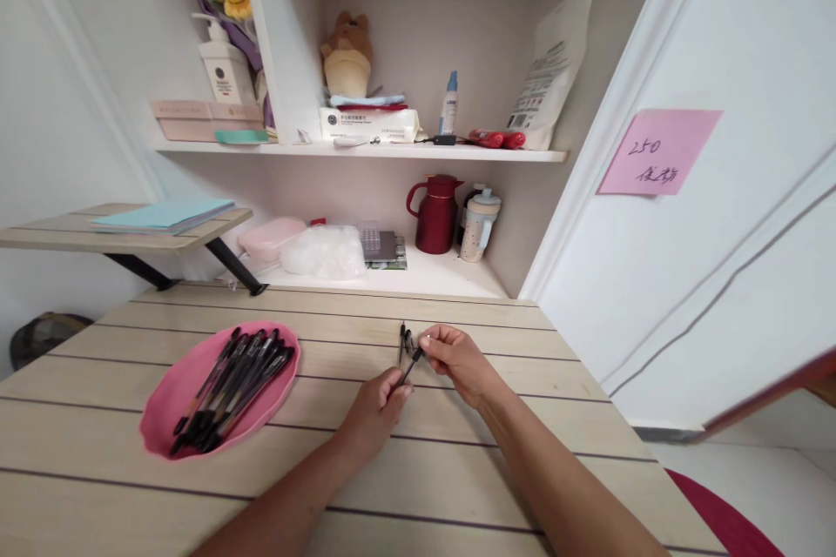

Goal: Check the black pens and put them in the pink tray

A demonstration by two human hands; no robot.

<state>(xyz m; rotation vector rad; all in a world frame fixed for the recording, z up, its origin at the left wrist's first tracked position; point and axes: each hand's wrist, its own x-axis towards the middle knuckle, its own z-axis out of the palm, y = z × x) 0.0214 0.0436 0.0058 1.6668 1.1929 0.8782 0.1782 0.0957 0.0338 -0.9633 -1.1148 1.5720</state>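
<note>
My left hand (374, 407) is closed round the lower part of a slim black pen (410, 367), held at a slant above the table. At its upper end, my right hand (457, 359) pinches with thumb and forefinger; a tiny pale spot shows at those fingertips, too small to name. Just beyond the hands lie another thin dark pen (401, 348) and some small black pieces, perhaps pen caps (409, 341). Off to the left, a pink scalloped tray (151, 418) bears a pile of several black pens (239, 387).
The slatted wooden table (313, 487) meets a white shelf unit (418, 153) at the back. In its lower bay stand a red jug (436, 216) and a pale tumbler (480, 228), beside a plastic bag (325, 252). A small raised stand (39, 231) holds blue papers (163, 213) at left.
</note>
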